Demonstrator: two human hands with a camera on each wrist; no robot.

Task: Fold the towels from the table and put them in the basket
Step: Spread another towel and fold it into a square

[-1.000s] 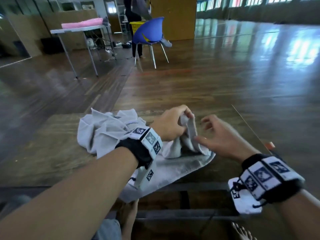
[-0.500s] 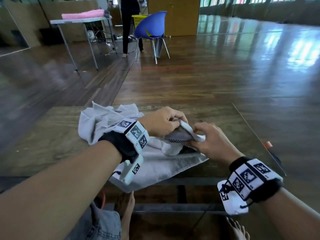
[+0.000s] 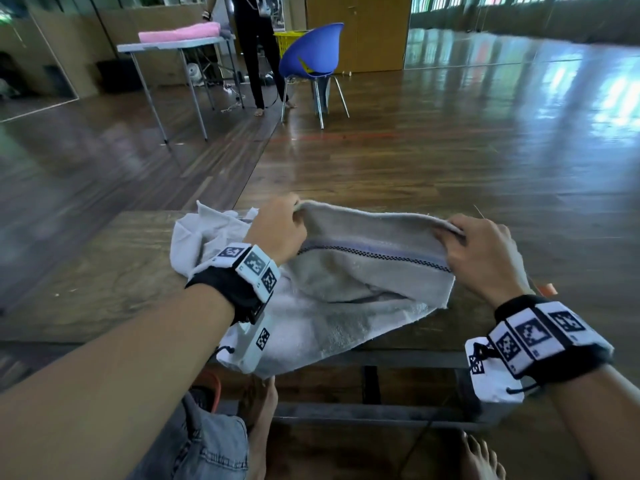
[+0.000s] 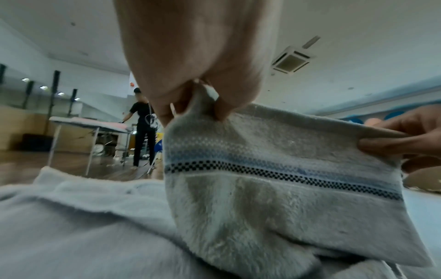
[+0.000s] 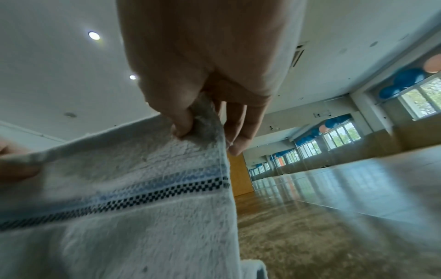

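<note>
Head view: my left hand (image 3: 277, 230) and right hand (image 3: 481, 258) each pinch a top corner of the grey towel (image 3: 363, 271), its hem stretched above the desk (image 3: 104, 271). Soft, light, floppy; I reckon corners are the best hold.

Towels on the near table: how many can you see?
2. One striped towel is stretched between the left hand and the right hand. A second towel lies crumpled behind the left wrist. More may be hidden underneath.

Left hand (image 3: 277, 230) and right hand (image 3: 485, 258) pinch the grey towel (image 3: 363, 271) taut above the table (image 3: 104, 271).
</note>
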